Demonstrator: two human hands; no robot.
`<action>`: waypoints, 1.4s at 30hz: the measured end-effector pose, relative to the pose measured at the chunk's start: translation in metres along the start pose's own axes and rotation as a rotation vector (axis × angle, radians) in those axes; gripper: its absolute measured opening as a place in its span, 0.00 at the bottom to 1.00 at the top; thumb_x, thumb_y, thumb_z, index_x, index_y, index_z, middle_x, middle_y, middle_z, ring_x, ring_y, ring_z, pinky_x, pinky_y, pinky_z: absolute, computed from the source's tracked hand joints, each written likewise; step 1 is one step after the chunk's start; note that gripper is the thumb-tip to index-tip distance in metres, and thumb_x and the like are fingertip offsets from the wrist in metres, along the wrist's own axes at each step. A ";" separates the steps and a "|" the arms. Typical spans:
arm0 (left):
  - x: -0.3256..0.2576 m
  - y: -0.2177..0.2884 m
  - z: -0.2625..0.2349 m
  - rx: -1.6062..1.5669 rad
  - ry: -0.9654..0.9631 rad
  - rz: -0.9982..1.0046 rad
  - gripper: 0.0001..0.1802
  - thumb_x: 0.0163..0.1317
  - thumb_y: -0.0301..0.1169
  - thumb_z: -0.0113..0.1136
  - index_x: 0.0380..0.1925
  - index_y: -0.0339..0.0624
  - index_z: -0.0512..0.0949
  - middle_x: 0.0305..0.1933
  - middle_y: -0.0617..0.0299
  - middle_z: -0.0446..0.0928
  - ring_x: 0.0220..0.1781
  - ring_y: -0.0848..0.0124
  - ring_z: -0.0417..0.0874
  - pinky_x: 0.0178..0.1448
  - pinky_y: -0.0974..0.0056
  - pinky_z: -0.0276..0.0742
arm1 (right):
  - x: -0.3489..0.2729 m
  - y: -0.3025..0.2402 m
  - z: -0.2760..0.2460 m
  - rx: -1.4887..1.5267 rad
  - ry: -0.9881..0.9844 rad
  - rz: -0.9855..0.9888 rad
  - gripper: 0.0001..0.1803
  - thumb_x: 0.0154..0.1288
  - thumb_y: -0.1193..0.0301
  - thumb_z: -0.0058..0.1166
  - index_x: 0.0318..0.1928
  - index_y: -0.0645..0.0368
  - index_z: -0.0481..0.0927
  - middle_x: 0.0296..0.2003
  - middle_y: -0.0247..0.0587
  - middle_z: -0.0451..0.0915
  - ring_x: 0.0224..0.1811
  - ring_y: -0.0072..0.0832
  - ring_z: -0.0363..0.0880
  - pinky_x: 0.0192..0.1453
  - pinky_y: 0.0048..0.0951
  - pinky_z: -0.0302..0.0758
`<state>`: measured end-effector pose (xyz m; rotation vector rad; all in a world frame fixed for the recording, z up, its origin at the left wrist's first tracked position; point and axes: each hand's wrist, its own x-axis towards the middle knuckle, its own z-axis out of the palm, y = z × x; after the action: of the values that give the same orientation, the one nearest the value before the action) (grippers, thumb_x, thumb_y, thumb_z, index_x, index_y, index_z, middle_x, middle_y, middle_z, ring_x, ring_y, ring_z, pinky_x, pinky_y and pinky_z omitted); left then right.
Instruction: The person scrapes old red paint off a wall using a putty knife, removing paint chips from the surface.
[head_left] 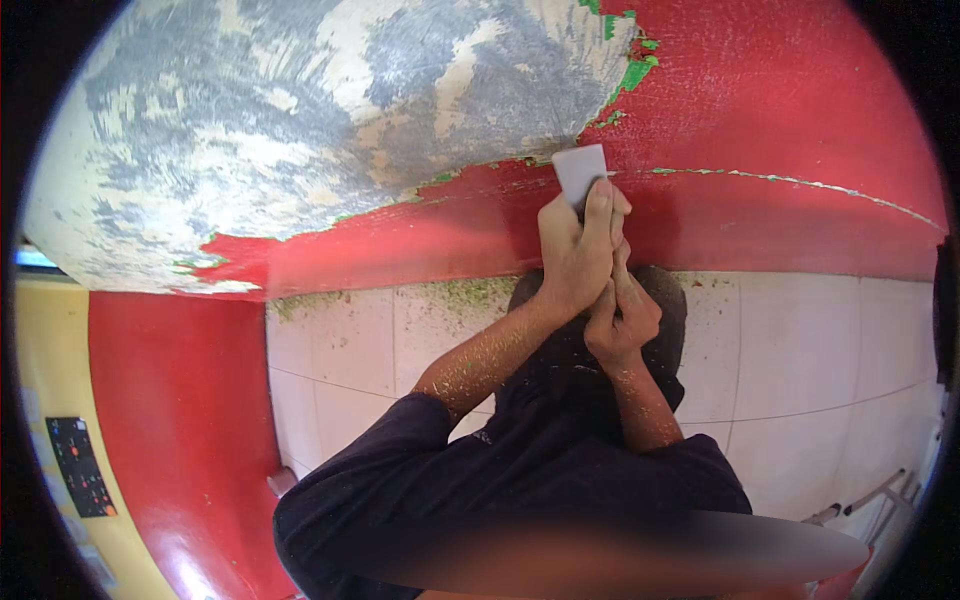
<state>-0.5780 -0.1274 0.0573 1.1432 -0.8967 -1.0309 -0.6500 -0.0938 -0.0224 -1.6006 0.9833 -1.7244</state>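
A scraper with a flat, pale grey blade (581, 171) is held up against the wall. Its blade edge meets the ragged border between red paint (780, 90) and the stripped grey-and-cream patch (350, 110). My left hand (577, 250) is closed round the scraper close below the blade, thumb lying along it. Just below and to the right, my right hand (625, 322) is closed at the lower end of the tool, touching the left. The handle is hidden inside both hands. Light flecks dot my forearms.
Green paint (637, 72) shows along the torn edge, and a thin chipped line (800, 182) runs right. Green flakes (460, 292) lie on the white floor tiles (800, 330) by the wall. A red surface (180, 420) stands at left, metal legs (880, 495) at lower right.
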 end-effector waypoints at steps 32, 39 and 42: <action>0.042 0.079 0.058 0.185 -0.156 0.229 0.20 0.72 0.41 0.42 0.24 0.39 0.67 0.17 0.69 0.61 0.16 0.80 0.61 0.19 0.69 0.64 | 0.083 -0.051 -0.007 0.039 0.145 -0.105 0.20 0.57 0.85 0.50 0.52 0.75 0.75 0.30 0.58 0.81 0.24 0.30 0.80 0.32 0.26 0.76; 0.028 0.048 0.039 0.152 -0.009 0.051 0.19 0.72 0.40 0.41 0.25 0.39 0.67 0.16 0.68 0.62 0.16 0.78 0.62 0.21 0.69 0.65 | 0.057 -0.032 -0.006 -0.001 0.088 -0.082 0.20 0.55 0.86 0.52 0.52 0.74 0.76 0.31 0.57 0.81 0.23 0.31 0.79 0.30 0.25 0.76; 0.039 0.079 0.050 0.170 -0.104 0.144 0.19 0.72 0.42 0.42 0.27 0.39 0.68 0.16 0.68 0.61 0.16 0.79 0.62 0.21 0.68 0.65 | 0.091 -0.051 -0.008 0.091 0.120 -0.147 0.20 0.55 0.85 0.54 0.51 0.73 0.76 0.22 0.50 0.77 0.21 0.32 0.78 0.28 0.27 0.75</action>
<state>-0.5997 -0.1707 0.1461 1.1547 -1.1507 -0.9161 -0.6645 -0.1388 0.0711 -1.5600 0.8476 -1.9562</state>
